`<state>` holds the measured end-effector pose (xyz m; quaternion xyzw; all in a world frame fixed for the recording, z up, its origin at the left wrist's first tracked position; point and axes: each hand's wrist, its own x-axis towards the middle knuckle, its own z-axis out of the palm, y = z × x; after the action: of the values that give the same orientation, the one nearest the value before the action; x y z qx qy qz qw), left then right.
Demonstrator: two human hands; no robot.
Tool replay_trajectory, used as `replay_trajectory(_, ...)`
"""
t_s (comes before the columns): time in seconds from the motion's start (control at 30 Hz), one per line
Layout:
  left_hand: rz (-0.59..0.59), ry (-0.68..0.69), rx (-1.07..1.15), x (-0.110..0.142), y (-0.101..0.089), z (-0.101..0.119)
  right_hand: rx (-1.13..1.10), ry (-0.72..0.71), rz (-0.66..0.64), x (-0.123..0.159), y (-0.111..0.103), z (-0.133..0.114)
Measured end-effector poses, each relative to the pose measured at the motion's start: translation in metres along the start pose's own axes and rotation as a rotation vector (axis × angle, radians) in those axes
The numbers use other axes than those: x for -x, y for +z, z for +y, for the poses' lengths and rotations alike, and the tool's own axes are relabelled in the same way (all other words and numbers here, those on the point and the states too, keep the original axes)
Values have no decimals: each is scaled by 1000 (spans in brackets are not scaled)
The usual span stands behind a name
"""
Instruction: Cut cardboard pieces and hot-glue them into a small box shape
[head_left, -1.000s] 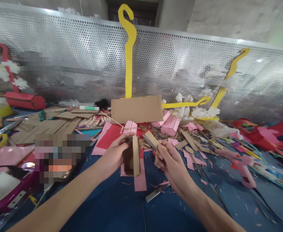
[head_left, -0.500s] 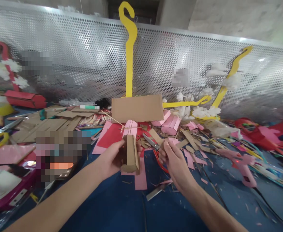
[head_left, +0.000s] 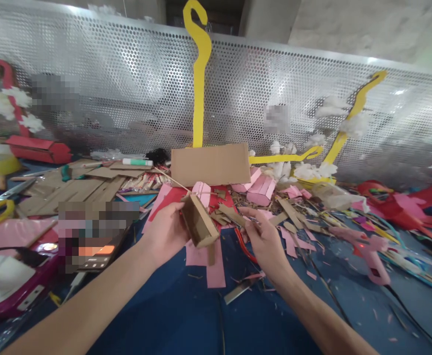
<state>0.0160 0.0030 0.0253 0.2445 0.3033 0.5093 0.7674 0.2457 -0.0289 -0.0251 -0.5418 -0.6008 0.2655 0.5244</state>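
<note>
In the head view my left hand (head_left: pixel 167 231) is closed on the far left side of a small open cardboard box (head_left: pixel 209 233). The box is tilted, and its hollow inside faces me. To the right, my right hand (head_left: pixel 262 236) pinches the end of a narrow cardboard strip (head_left: pixel 232 215), which points left toward the box. Under that hand shows the red handle of the scissors (head_left: pixel 244 246); their blades are hidden. Pink paper pieces (head_left: pixel 216 271) lie on the blue table below the box.
A large cardboard box (head_left: pixel 211 165) with a yellow hooked neck (head_left: pixel 198 88) stands at the back. A pink glue gun (head_left: pixel 367 251) with a cord lies right. At left are cardboard sheets (head_left: pixel 71 195), a phone (head_left: pixel 97 256) and a purple power strip (head_left: pixel 19 291). A loose blade (head_left: pixel 238 291) lies in front.
My left hand has turned the small box, so its open side now shows. My right hand has shifted slightly left, and the cardboard strip now covers where the scissor blades showed.
</note>
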Motion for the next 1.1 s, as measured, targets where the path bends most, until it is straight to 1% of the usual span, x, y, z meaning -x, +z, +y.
replay_trajectory(0.1, -28, 42, 64, 1, 2, 7, 162, -113, 28, -1, -1, 3)
replay_trajectory(0.17, -67, 43, 61, 3, 2, 10, 347, -204, 61, 1, 1, 0)
replay_trajectory(0.23, -98, 50, 12, 4, 2, 10, 528, -261, 59, 6, 6, -5)
replay_trajectory(0.27, -107, 54, -18, 4, 2, 9, 592, -285, 28, 9, 10, -8)
replay_trajectory(0.3, -112, 56, -44, 5, 1, 8, 632, -312, -33, 13, 14, -12)
replay_trajectory(0.37, -115, 63, -85, 5, 1, 5, 661, -354, -167, 20, 22, -19)
replay_trajectory(0.43, -140, 81, -110, 5, 0, 2, 677, -365, -255, 25, 30, -25)
replay_trajectory(0.57, -204, 111, -114, 5, 1, -1, 704, -344, -320, 29, 37, -27)
replay_trajectory(0.7, -193, 74, -59, 7, 4, 0, 637, -278, -292, 27, 37, -17)
replay_trajectory(0.83, -144, 75, 6, 9, 8, 4, 449, -317, -272, 21, 29, -8)
replay_trajectory(0.9, -115, 79, 3, 8, 8, 5, 367, -305, -226, 15, 22, -8)
replay_trajectory(1.0, -93, 115, -19, 5, 6, 4, 213, -169, -139, 7, 11, -14)
replay_trajectory(1.1, -67, 178, -77, 1, 3, -1, -118, -30, -148, 4, 4, -23)
